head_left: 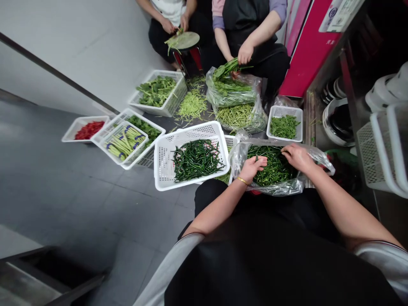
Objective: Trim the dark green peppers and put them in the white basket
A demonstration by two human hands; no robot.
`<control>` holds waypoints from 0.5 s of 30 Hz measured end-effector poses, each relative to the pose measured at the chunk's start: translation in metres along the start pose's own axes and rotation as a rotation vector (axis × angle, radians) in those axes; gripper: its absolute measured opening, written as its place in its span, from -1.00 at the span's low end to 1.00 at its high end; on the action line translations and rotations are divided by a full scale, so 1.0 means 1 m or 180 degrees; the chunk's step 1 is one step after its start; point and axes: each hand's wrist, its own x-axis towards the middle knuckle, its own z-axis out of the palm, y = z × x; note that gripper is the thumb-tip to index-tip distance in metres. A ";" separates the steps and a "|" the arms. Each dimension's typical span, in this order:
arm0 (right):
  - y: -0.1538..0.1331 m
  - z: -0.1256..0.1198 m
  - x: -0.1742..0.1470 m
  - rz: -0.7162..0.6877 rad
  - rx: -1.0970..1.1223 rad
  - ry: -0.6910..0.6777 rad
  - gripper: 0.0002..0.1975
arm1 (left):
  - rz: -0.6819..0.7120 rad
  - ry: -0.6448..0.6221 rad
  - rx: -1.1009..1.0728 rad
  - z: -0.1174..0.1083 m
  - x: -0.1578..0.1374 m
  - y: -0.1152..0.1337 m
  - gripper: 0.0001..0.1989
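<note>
In front of my knees stands a clear plastic bag [288,190], its mouth wide and filled with thin dark green chili peppers [270,163]. My left hand [253,169] is over the bag's left side, fingers curled, with a dark green chili pepper showing by the thumb. At the upper right of the heap, my right hand [298,158] has its fingertips pressed together on the peppers; what they pinch is too small to make out. Left of the bag, a white basket [164,172] holds a pile of similar chili peppers [197,159].
Two people sit opposite; one person's hand [245,53] holds leafy stems over another plastic bag [261,114]. White baskets hold leafy greens [157,90], red peppers [89,130], bundled green stalks [126,142] and small greens [284,126]. A round stool [186,41] stands behind. Shelving [347,72] borders the right.
</note>
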 end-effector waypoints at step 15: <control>-0.041 0.013 -0.016 0.0402 0.3986 -0.1146 -0.56 | -0.0060 -0.1675 0.0967 -0.016 -0.009 0.006 -0.55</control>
